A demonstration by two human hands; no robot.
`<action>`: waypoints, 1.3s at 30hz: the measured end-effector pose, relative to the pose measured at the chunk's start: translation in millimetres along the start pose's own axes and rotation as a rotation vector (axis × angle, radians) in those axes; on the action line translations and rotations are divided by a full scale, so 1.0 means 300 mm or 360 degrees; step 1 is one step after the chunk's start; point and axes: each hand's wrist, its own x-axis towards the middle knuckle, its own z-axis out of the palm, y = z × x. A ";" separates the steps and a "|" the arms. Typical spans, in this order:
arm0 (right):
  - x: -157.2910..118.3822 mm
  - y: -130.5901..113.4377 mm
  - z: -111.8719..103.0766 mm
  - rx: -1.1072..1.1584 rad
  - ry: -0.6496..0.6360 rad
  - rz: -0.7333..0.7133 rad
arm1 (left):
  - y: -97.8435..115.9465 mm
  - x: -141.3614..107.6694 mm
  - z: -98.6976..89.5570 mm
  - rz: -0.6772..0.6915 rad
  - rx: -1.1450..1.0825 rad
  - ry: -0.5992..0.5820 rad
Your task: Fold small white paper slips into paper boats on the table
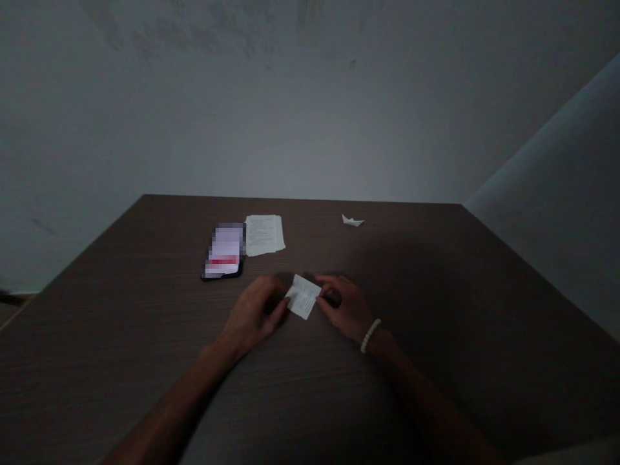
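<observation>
A small, creased piece of printed white paper (303,297) is held between my two hands, just above or on the dark table, turned so that a corner points away from me. My left hand (255,310) pinches its left corner between thumb and fingers. At the right corner, my right hand (347,309) grips it with thumb and fingertips; a beaded bracelet (371,336) circles that wrist. Beyond my hands, a small folded paper boat (352,221) rests near the far edge.
Past my left hand lies a phone (224,250) with a lit, blurred screen. Right beside it is a stack of printed paper sheets (263,235). The brown table (310,413) meets a grey wall (310,103) at its far edge.
</observation>
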 end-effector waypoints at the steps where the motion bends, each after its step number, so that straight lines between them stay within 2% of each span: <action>1: 0.001 0.002 0.001 0.0002 -0.0003 -0.0003 | -0.005 0.000 0.003 -0.0078 -0.0012 0.0025; 3: 0.003 0.005 0.002 0.0016 -0.0022 -0.0009 | -0.014 0.003 0.007 -0.0188 -0.0070 0.0013; 6: 0.007 0.004 0.000 0.0035 -0.0055 -0.0013 | -0.020 0.007 0.010 -0.0225 -0.0197 -0.0097; 16: 0.009 -0.012 -0.006 -0.0058 -0.0085 -0.0174 | -0.016 -0.006 0.001 -0.0115 -0.0213 -0.0263; 21: 0.010 -0.012 -0.005 -0.0083 -0.0083 -0.0167 | -0.013 0.000 0.002 0.0004 -0.0156 -0.0239; 26: 0.006 -0.003 -0.007 -0.0078 -0.0123 -0.0234 | -0.012 0.012 -0.002 0.0170 -0.0100 -0.0313; 30: 0.005 0.001 -0.009 -0.0147 -0.0138 -0.0292 | -0.008 0.013 -0.006 0.0198 -0.0044 -0.0403; 39: 0.004 -0.026 -0.026 -0.0291 -0.0243 -0.0268 | -0.006 0.008 0.000 0.0257 0.0025 -0.0375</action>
